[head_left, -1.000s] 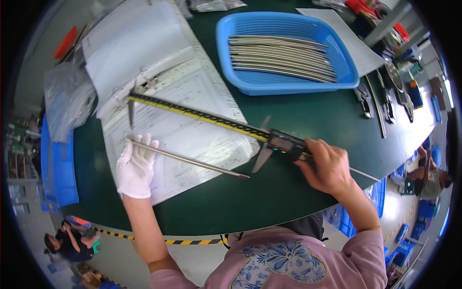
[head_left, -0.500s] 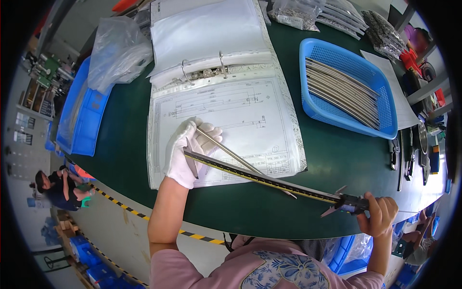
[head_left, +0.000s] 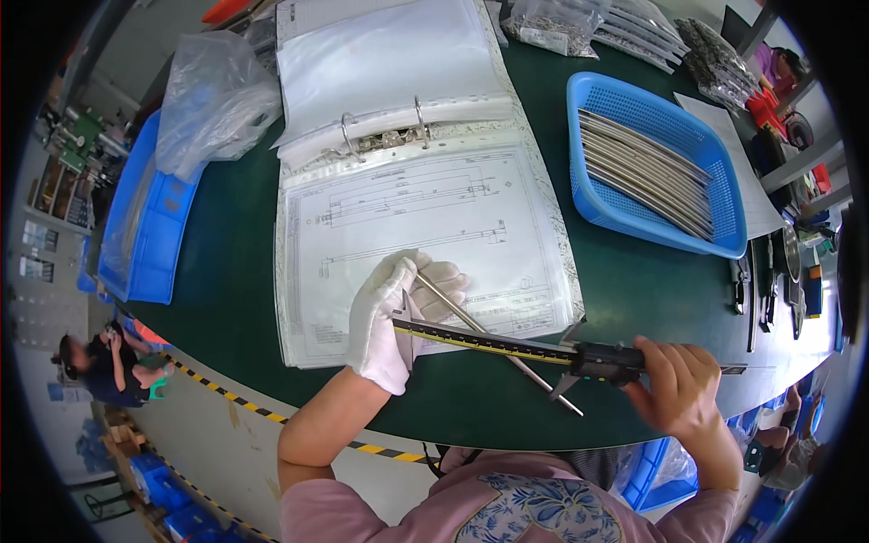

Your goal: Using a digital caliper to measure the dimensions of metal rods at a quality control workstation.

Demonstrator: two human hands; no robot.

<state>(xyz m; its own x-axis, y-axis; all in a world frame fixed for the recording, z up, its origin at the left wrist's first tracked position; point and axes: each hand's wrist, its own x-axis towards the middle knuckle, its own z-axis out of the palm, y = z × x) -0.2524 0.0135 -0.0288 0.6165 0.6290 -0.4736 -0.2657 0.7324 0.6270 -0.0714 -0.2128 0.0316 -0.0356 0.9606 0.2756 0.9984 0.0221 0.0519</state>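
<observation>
My left hand, in a white glove, is closed around a thin metal rod near its upper end. The rod slants down to the right, its lower end sticking out past the binder. A long digital caliper reaches across the rod, its fixed jaw end against my gloved palm. My bare right hand grips the caliper at its black display slider. The caliper's jaws stand wide apart. Beneath my left hand lies an open ring binder with a drawing of long shafts in a clear sleeve.
A blue mesh basket of metal rods stands on the green table at right. Hand tools lie beyond it. At left is a blue bin beneath a clear plastic bag. Bagged parts lie at the back.
The caliper slider has moved left along the beam, narrowing the gap between the jaws. My left hand has shifted right and nearer with the rod. My right hand has come left.
</observation>
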